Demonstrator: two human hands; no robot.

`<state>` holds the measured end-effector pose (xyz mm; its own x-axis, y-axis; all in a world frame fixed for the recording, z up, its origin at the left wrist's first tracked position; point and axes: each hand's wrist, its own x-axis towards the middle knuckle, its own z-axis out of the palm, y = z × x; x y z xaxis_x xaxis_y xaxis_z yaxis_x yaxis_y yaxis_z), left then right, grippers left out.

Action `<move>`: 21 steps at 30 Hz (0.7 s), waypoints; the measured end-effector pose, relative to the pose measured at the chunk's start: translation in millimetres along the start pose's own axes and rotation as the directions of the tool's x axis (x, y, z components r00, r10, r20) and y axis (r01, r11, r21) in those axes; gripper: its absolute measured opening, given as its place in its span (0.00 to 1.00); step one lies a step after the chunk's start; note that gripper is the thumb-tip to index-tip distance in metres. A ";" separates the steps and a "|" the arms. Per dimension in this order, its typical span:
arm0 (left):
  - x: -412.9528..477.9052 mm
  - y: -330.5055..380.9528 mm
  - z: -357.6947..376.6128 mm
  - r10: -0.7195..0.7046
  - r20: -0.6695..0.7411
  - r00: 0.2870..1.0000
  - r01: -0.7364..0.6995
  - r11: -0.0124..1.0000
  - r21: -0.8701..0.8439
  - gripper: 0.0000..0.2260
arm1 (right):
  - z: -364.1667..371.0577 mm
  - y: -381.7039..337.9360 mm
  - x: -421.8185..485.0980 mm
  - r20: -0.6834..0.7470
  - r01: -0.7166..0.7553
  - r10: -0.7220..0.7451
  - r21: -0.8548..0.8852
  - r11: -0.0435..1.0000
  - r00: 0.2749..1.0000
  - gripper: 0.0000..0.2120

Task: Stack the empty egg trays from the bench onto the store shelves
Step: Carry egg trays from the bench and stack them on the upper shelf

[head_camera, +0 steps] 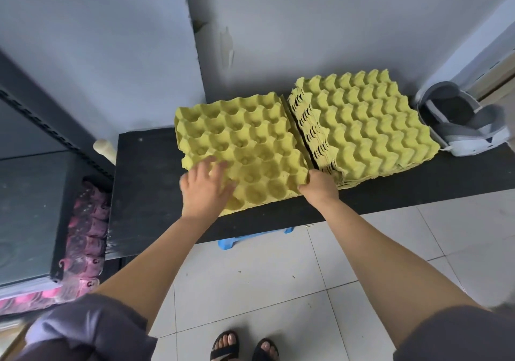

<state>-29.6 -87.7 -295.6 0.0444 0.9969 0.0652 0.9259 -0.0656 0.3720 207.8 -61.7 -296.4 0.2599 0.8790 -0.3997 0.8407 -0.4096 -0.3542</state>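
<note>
**Centre of frame: both hands on the left egg tray**

Centre frame, a yellow tray lies cups-up on the black bench. Can't tell if it's one tray or a few nested, since the hands cover the near edge.

Left hand lies flat on the tray's lower-left corner, fingers straight and spread, gripping nothing. Right hand grips the lower-right corner. The thumb runs along the near edge and the fingers curl down into the gap beside it, tips out of sight.

Just right of the tray and touching it is a tray stack, bumps up. Many layers show along its left side. How far back it reaches toward the wall is hard to judge.

Right edge: a grey and white object sits on the bench beside the stack. Its right side is smeared, so I can't tell what it is.

Left side: a dark shelf has pink trays below its board, blurred and mostly hidden, count unreadable. A pale wooden handle pokes up between shelf and bench, with the rest hidden.

Below the bench front, only a strip of a blue thing shows. Bottom edge: sandals on white tiles, cut off by the frame.
</note>
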 end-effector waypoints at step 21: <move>7.9 -11.2 -2.7 -0.654 0.420 0.629 0.765 0.423 -0.486 0.22 | -0.1 -4.2 10.8 0.060 -0.233 0.227 0.336 0.912 0.972 0.07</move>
<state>-40.6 -79.2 -296.8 -0.4200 0.6884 -0.5914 0.2439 0.7133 0.6571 207.1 -50.4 -299.1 0.4149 0.7472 -0.5192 0.5467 -0.6608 -0.5142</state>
